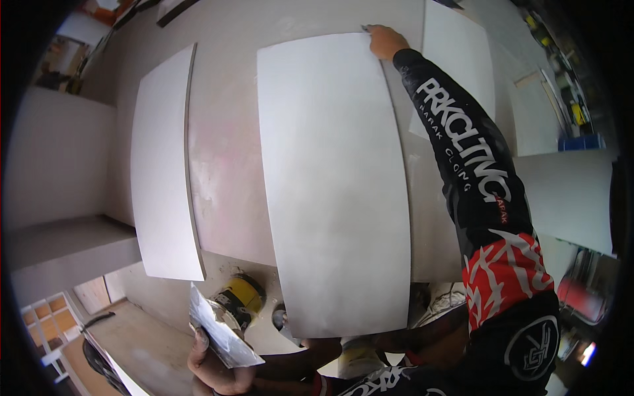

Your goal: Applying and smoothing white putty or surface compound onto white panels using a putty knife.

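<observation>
A long white panel (333, 185) lies on the table in front of me, its near end jutting past the table's front edge. My right hand (387, 43) is at the panel's far right corner, arm stretched out. Its fingers are closed on a small grey piece whose kind I cannot make out. Low at the left, my left hand (221, 366) grips a flat metal filling blade (228, 336), held tilted. Pale filler clings to the blade's upper edge. Part of the left hand is hidden behind the blade.
Another white panel (165, 171) lies to the left and a third (456, 56) at the far right, partly under my right arm. Below the front edge stands a yellow and black bucket (241, 294). Shelves with mixed items (561, 86) line the right side.
</observation>
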Demonstrator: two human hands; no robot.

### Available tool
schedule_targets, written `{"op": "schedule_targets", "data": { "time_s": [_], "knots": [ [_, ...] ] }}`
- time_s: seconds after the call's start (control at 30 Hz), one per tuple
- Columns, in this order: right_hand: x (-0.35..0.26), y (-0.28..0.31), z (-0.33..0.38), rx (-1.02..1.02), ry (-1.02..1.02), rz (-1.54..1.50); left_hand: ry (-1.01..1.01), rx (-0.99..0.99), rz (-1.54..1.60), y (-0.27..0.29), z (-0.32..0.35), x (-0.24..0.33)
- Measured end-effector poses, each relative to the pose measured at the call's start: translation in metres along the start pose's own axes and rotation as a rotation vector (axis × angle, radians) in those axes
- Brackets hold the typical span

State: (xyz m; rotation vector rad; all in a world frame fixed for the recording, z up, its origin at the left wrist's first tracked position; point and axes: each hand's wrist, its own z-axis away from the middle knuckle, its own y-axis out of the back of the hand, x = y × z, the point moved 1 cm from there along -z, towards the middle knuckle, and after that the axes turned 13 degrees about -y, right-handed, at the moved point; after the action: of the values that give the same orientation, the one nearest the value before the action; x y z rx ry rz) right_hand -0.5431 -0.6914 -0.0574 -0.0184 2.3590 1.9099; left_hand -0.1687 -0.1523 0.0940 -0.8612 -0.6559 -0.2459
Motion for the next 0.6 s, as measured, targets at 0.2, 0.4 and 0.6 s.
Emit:
{"op": "schedule_targets", "data": {
  "time_s": [0.2,0.4,0.6],
  "knots": [
    [-0.004,0.020,0.016,-0.086,0.085,0.114,0.000,0.026,-0.012,0.015,0.020,0.005],
    [0.005,0.042,0.020,-0.131,0.038,0.157,-0.025,0.099,0.003,0.028,0.023,-0.005],
    [0.016,0.034,0.044,-0.271,0.376,0.045,-0.014,0.040,0.001,0.012,0.018,0.002]
  ]
}}
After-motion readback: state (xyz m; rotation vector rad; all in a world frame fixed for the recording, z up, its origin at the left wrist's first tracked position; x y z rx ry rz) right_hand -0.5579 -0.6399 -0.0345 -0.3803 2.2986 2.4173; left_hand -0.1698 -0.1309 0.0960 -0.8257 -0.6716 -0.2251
